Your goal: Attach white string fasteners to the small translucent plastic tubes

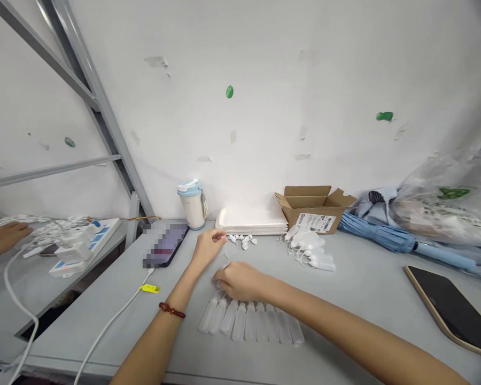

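My left hand [207,247] is closed in a pinch at the left end of a small heap of white caps [245,241], and a bit of white shows at its fingertips. My right hand [239,280] is curled closed above a row of small translucent plastic bottles [261,323] lying side by side on the grey table. Its fingers hide what they grip; a thin white cord [226,260] rises by the knuckles, and a clear piece shows under the fingertips. More bottles with white cords [310,246] lie in a pile to the right.
Behind stand a tumbler [193,206], a white stack [252,222] and an open cardboard box [310,211]. One phone [166,246] with a cable lies left, another [451,310] right, near a blue umbrella [385,235]. Another person's hand [8,238] rests at far left.
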A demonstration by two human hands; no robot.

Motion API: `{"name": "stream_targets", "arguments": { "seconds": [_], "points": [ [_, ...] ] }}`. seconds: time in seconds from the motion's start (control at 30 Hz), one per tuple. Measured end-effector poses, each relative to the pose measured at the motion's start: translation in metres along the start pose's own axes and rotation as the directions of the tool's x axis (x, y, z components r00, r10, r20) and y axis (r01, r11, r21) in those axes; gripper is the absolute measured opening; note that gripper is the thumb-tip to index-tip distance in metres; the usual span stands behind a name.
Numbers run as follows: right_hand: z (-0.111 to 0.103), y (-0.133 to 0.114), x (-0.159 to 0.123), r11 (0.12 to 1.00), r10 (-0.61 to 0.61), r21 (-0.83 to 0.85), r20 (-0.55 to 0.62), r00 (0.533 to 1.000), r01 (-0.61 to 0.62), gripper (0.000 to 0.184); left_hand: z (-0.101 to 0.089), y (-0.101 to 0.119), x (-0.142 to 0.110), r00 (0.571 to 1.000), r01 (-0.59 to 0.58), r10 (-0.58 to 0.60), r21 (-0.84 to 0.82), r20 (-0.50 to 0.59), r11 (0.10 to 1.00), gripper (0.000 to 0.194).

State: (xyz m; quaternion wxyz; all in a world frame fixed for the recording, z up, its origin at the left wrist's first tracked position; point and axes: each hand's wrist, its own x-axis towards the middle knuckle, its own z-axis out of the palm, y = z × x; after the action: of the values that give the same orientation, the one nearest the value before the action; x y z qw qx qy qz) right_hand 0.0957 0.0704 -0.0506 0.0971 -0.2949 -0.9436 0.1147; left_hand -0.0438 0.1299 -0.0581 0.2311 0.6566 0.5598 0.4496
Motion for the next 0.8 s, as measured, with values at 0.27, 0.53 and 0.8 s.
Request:
{"name": "stream_targets", "arguments": {
  "seconds": [0.27,0.53,0.8],
  "points": [
    [-0.004,0.045,-0.036,0.992,0.092,0.097,-0.17,0.981,-0.076,0.023,-0.005,0.008,-0.003,1.0,0.027,-0.026,-0.091,0.017,0.995,0.018],
    [-0.004,0.067,-0.084,0.956,0.294,0.191,-0.572,0.766,-0.225,0.018,0.013,0.034,-0.024,0.969,0.118,-0.046,-0.289,0.242,0.95,0.022],
    [-0.003,0.057,-0.085,0.976,0.218,0.142,-0.625,0.75,-0.165,0.013,0.022,0.056,-0.043,0.939,0.188,-0.03,-0.434,0.344,0.881,0.023]
  ]
}}
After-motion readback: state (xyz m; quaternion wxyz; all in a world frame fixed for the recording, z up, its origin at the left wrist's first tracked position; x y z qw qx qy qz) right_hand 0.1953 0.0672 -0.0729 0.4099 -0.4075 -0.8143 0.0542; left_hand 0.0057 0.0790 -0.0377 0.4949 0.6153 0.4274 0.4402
